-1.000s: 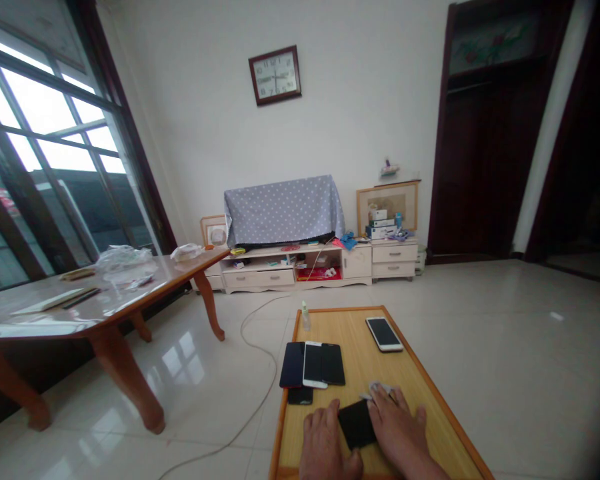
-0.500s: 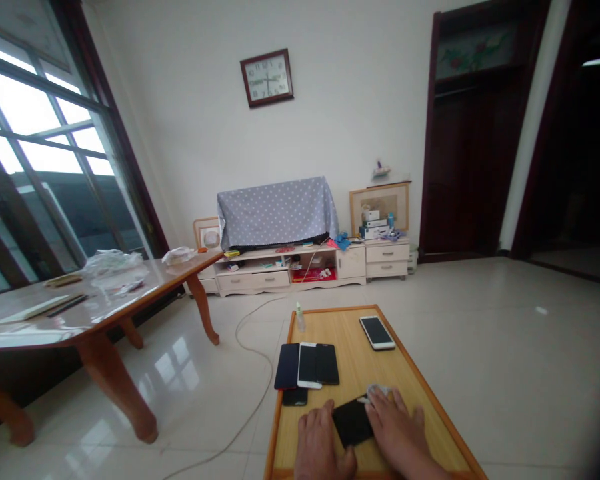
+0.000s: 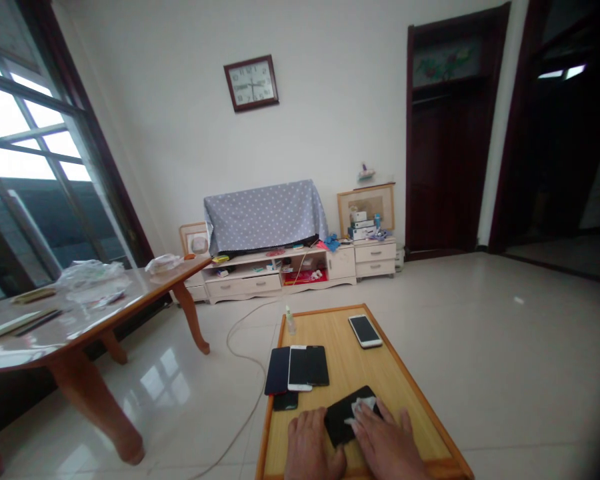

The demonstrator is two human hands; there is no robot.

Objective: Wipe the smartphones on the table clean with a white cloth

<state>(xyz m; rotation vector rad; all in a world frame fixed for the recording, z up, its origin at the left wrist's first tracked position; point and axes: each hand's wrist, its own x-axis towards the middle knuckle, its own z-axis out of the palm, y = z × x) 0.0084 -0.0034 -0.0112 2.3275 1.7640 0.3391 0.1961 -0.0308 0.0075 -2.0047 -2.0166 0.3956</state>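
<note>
A black smartphone (image 3: 339,419) lies flat on the small wooden table (image 3: 400,387), between my hands. My left hand (image 3: 310,447) holds it by its near left side, with the thumb by the bottom edge and the index finger along the left edge. A crumpled white tissue (image 3: 364,404) is under the fingers of my right hand (image 3: 387,440), pressed onto the phone's dark face. Part of the tissue is hidden by those fingers, and the phone's right side is covered by the hand.
Left of centre lie a dark phone (image 3: 278,370), a white-edged phone (image 3: 299,367) and a black phone (image 3: 319,365), overlapping, with a smaller black device (image 3: 285,401) below. Another white phone (image 3: 365,331) and a small clear bottle (image 3: 291,323) stand farther back. A larger table (image 3: 155,283) is left.
My right hand has slid the tissue from the phone's far right corner down towards its middle. My left hand stays at the phone's left side. The whole view has turned slightly right.
</note>
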